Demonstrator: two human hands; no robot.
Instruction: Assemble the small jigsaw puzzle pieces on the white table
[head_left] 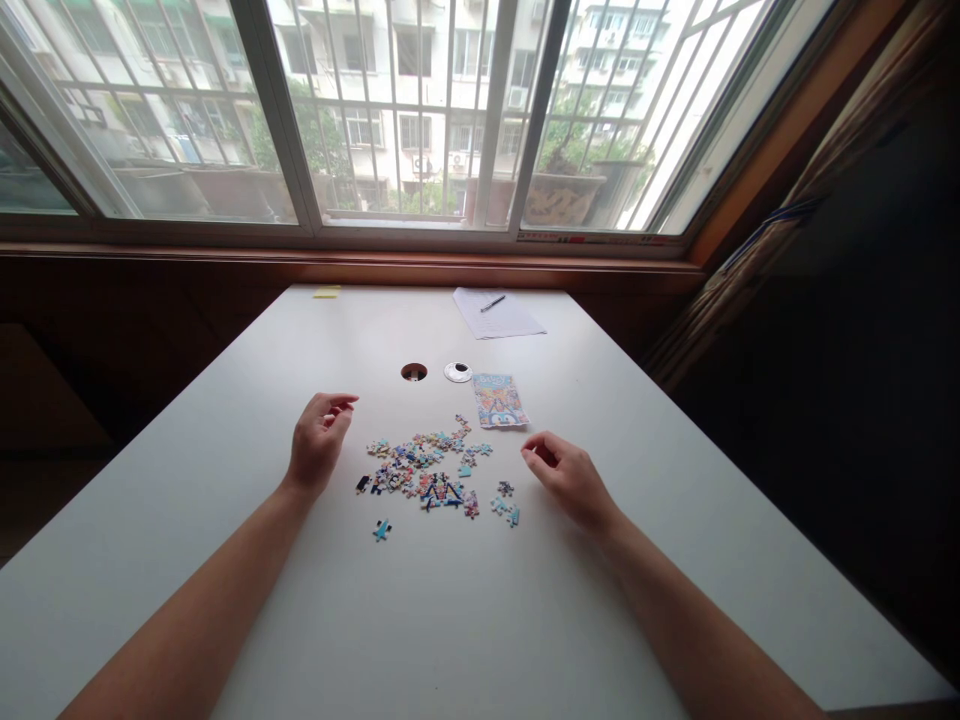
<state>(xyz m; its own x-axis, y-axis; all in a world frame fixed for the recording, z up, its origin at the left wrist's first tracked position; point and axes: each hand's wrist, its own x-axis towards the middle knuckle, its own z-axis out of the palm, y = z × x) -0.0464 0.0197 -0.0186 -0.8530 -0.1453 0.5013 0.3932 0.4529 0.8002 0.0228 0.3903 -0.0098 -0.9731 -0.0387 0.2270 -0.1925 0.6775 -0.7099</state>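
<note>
Several small colourful jigsaw pieces (431, 470) lie scattered on the white table (225, 450) between my hands. My left hand (319, 440) rests on the table just left of the pile, fingers loosely curled, holding nothing I can see. On the right of the pile, my right hand (566, 475) lies with its fingers curled inward, apparently without anything in them. One blue piece (382, 529) sits apart, nearer to me. A small printed picture card (499, 400) lies just beyond the pieces.
A round cable hole (414, 372) and its white cap (458, 372) sit behind the pile. A sheet of paper (499, 315) with a pen (493, 303) lies at the far edge, a yellow note (327, 292) to its left. Barred window beyond; dark curtain at right.
</note>
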